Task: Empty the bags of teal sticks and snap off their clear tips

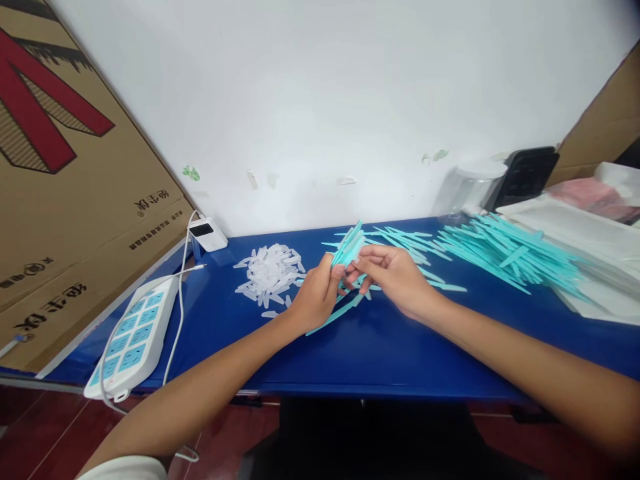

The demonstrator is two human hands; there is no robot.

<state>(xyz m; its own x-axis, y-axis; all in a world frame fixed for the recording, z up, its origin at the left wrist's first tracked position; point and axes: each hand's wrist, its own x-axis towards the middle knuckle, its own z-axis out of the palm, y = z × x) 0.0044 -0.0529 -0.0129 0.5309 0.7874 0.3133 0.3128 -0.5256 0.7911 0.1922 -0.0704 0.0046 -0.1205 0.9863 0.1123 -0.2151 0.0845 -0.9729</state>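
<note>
My left hand (320,291) is wrapped round a bundle of slim turquoise sticks (349,245), which look like eyebrow razors, with their ends pointing up and away. My right hand (393,275) touches the bundle's right side, fingers bent and pinched together. Whatever lies between those fingertips is too small to make out. Loose turquoise sticks (400,237) lie on the table behind and beneath both hands. Left of my hands is a heap of small translucent white caps (270,272). A larger pile of turquoise sticks (515,257) is to the right.
The blue table (390,353) meets a white wall. At left are a power strip (135,333), a white cable, a small white device (209,233) and a large cardboard box (90,220). A clear jar (477,187), a black object (527,175) and a white tray (610,307) stand at right.
</note>
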